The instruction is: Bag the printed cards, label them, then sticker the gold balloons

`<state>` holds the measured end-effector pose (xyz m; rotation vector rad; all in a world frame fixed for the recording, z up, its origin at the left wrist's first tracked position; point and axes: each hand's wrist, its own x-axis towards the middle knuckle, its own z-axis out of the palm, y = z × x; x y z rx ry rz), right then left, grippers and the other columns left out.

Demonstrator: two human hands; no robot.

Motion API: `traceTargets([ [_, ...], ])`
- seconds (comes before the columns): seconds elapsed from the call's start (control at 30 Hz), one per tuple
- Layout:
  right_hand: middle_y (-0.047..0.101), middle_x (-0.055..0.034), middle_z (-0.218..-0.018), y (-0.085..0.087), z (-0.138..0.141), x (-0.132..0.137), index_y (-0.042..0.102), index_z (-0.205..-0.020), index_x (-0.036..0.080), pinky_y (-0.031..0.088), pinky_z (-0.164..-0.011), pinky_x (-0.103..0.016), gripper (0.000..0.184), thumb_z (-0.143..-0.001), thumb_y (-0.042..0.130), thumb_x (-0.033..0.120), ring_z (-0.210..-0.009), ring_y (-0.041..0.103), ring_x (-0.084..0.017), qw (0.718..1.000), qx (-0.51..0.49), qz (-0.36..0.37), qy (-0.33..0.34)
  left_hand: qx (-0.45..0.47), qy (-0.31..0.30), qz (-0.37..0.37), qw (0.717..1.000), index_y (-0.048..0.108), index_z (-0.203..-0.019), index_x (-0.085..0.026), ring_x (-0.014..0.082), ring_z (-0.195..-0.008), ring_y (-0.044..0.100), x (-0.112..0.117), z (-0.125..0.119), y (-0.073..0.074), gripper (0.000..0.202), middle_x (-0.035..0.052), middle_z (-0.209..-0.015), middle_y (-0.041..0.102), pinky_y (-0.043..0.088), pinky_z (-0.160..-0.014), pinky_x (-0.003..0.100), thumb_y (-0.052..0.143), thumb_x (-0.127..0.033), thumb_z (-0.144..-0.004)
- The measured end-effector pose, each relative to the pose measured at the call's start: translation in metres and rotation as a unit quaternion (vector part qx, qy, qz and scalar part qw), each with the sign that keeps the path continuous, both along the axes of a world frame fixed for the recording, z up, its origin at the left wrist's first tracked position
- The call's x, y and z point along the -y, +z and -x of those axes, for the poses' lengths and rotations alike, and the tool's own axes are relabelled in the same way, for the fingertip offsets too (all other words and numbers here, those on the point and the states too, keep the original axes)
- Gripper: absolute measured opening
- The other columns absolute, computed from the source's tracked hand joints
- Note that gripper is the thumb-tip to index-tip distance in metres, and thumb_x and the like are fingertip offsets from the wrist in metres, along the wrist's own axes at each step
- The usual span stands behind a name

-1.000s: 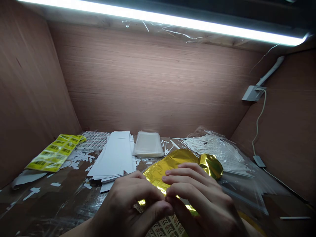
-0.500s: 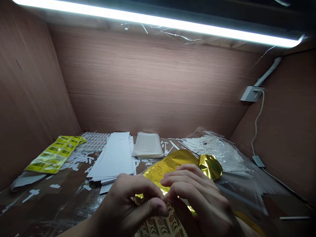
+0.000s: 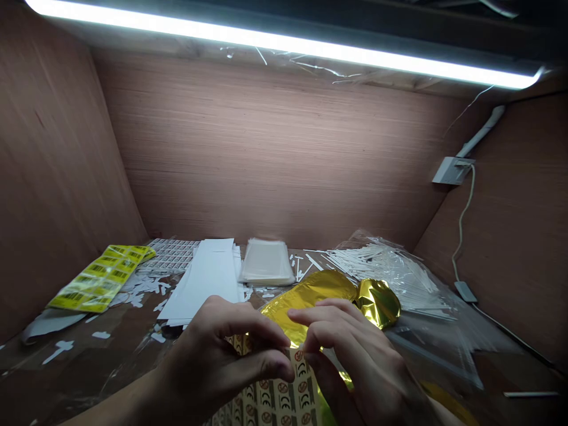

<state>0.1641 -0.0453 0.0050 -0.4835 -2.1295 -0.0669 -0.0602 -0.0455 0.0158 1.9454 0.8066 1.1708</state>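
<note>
A sheet of small CE-mark stickers (image 3: pixel 284 402) is tilted up in front of me, its lower part running out of the picture. My left hand (image 3: pixel 217 340) grips its top edge between thumb and fingers. At the sheet's top right corner, my right hand (image 3: pixel 368 355) has thumb and index finger pinched together, the other fingers loosely bent. Whatever sits in that pinch is too small to make out. Just behind both hands lies a shiny gold foil balloon-like piece (image 3: pixel 313 293), with a bunched gold end (image 3: pixel 378 303) to the right.
Yellow barcode labels (image 3: pixel 102 278) lie at the left, with white cards (image 3: pixel 206 272) and a stack of clear bags (image 3: pixel 266 260) at the back. White sticks in plastic (image 3: pixel 390 269) cover the right. A cable (image 3: pixel 461 231) runs down the right wall; paper scraps (image 3: pixel 142 290) are scattered about.
My left hand has shifted slightly left, and more of the sticker sheet's top shows between the hands. The right hand's pinch has moved a little right.
</note>
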Motion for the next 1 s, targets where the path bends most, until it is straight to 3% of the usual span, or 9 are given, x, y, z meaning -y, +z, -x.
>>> traceTargets([
  [0.13,0.077,-0.0104,-0.114,0.001,-0.002,0.004,0.06,-0.098,0.016,0.055,-0.1,-0.039,0.018,-0.092,0.054,0.0,-0.105,0.074,-0.018,0.999,0.018,-0.022,-0.019,-0.035,0.021,0.037,0.998,0.085,-0.077,-0.023,0.0095,-0.057,0.066,0.0,0.002,0.005,0.005,-0.0018,-0.064,0.079,0.05,-0.058,0.015,0.084,-0.022,-0.082],
  [0.27,0.074,-0.0168,-0.122,-0.001,-0.002,0.004,0.059,-0.101,0.015,0.055,-0.101,-0.037,0.018,-0.094,0.052,0.001,-0.122,0.07,-0.021,0.999,0.027,-0.028,-0.024,-0.041,0.027,0.076,0.996,0.086,-0.075,-0.025,0.0091,-0.057,0.061,0.0,0.003,0.005,0.008,-0.0026,-0.062,0.077,0.047,-0.056,0.016,0.083,-0.025,-0.083],
  [0.4,0.072,-0.0192,-0.127,-0.001,-0.003,0.006,0.058,-0.104,0.015,0.055,-0.103,-0.037,0.019,-0.094,0.051,0.001,-0.131,0.065,-0.022,0.998,0.042,-0.03,-0.028,-0.032,0.052,0.06,0.996,0.086,-0.073,-0.025,0.0091,-0.054,0.058,0.0,0.004,0.006,0.006,-0.0028,-0.059,0.075,0.044,-0.054,0.017,0.087,-0.026,-0.079],
  [0.63,0.069,-0.0193,-0.134,-0.004,-0.003,0.002,0.058,-0.11,0.016,0.056,-0.102,-0.039,0.015,-0.097,0.055,0.008,-0.127,0.067,-0.023,0.999,0.032,-0.028,-0.025,-0.053,0.074,0.042,0.995,0.086,-0.073,-0.026,0.0096,-0.057,0.058,-0.003,0.007,0.009,0.009,-0.0031,-0.06,0.074,0.046,-0.056,0.017,0.084,-0.028,-0.082],
  [0.83,0.066,-0.0132,-0.137,-0.007,-0.003,0.005,0.059,-0.11,0.019,0.057,-0.1,-0.035,0.018,-0.097,0.061,0.007,-0.124,0.065,-0.021,1.0,-0.005,0.026,-0.018,-0.046,0.07,0.037,0.996,0.086,-0.074,-0.025,0.0096,-0.055,0.059,-0.007,0.009,0.009,0.008,-0.0023,-0.06,0.075,0.047,-0.056,0.017,0.084,-0.026,-0.082],
  [1.0,0.071,-0.0054,-0.127,-0.006,-0.005,0.005,0.061,-0.109,0.023,0.057,-0.098,-0.031,0.018,-0.097,0.063,0.01,-0.119,0.067,-0.018,0.986,-0.107,0.127,0.018,-0.006,0.069,0.094,0.993,0.086,-0.075,-0.021,0.0116,-0.061,0.065,-0.043,0.023,0.001,0.006,0.0026,-0.068,0.079,0.049,-0.056,0.017,0.087,-0.027,-0.079],
])
